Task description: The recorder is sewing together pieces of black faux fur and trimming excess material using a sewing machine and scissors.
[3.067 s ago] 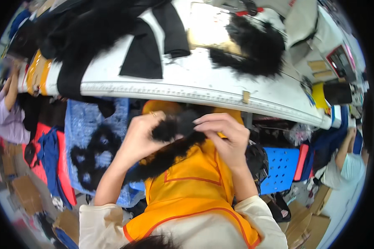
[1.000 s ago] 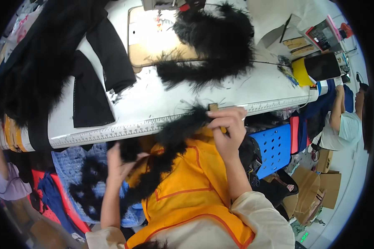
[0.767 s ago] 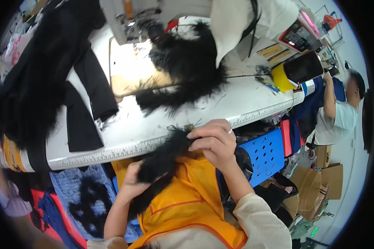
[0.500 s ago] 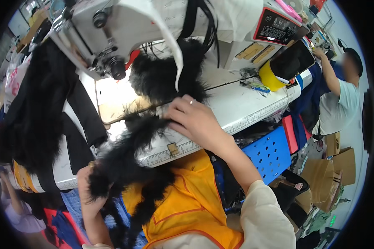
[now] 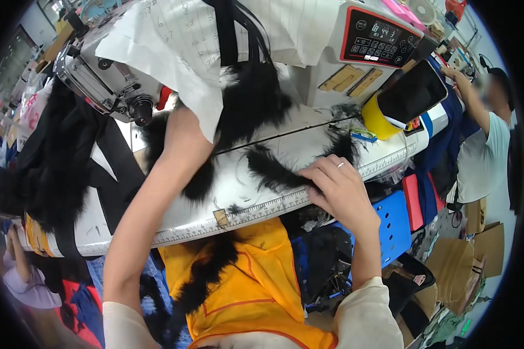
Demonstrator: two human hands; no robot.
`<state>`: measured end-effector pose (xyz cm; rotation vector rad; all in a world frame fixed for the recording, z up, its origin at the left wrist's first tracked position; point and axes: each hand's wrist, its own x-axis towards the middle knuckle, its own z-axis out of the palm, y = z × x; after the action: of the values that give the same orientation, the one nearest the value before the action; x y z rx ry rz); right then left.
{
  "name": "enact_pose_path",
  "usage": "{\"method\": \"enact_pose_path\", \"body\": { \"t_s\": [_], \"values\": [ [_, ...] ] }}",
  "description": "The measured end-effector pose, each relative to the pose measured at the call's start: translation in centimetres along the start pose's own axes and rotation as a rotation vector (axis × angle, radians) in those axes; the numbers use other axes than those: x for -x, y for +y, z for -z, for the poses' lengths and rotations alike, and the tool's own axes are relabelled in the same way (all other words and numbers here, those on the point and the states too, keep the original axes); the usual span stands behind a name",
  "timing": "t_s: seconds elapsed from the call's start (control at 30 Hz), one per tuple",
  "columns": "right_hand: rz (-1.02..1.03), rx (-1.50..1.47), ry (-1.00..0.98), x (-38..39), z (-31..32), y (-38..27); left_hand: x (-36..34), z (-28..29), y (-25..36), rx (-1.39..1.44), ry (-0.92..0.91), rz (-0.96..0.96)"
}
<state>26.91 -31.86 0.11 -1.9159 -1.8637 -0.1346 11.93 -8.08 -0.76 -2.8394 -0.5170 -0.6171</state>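
My left hand [image 5: 187, 132] reaches up to the sewing machine [image 5: 113, 87]. Its fingers are hidden behind a hanging sheet of white paper [image 5: 180, 58] and black fur, so what they hold does not show. On the right part of the table, my right hand [image 5: 339, 183] has its fingers closed on a black fur strip [image 5: 279, 171]; tufts also stick out beyond the knuckles. Between the hands, a larger black fur piece [image 5: 250, 104] lies by the machine. Another dark tuft [image 5: 199, 183] hangs below my left wrist.
A ruler tape [image 5: 262, 208] runs along the table's front edge. Black furry garments [image 5: 58, 168] drape over the left end. A yellow holder [image 5: 380, 113] with a phone stands right, near the control panel [image 5: 378, 36]. Another person [image 5: 486, 139] works at far right. My apron is orange.
My left hand has gone from the near table edge up to the machine, behind the paper. My right hand has moved right along the table. The fur has been pulled off my lap side onto the table.
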Motion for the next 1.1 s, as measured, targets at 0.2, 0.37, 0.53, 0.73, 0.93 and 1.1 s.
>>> {"method": "enact_pose_path", "body": {
  "t_s": [0.2,0.37,0.53,0.73,0.93,1.1],
  "values": [
    [-0.056,-0.136,0.064,1.1,0.1,0.9,-4.8,-5.8,-2.3,0.148,0.145,0.039],
    [-0.222,-0.322,0.178,1.1,-0.7,0.8,4.2,3.5,1.0,0.551,-0.023,0.284],
    [-0.168,-0.499,0.163,-1.2,-2.3,-2.1,12.6,9.3,0.6,0.849,0.027,0.613],
    [0.111,-0.256,0.098,-4.9,-4.7,-5.5,15.9,19.8,-4.9,0.038,0.356,0.455],
    [0.356,0.007,0.007,-9.2,-7.6,-6.9,14.9,19.2,-6.2,-0.265,0.146,0.293],
    [0.328,0.077,0.047,-10.5,-7.8,-7.7,12.3,6.8,-6.8,0.383,-0.051,0.267]
  ]
}}
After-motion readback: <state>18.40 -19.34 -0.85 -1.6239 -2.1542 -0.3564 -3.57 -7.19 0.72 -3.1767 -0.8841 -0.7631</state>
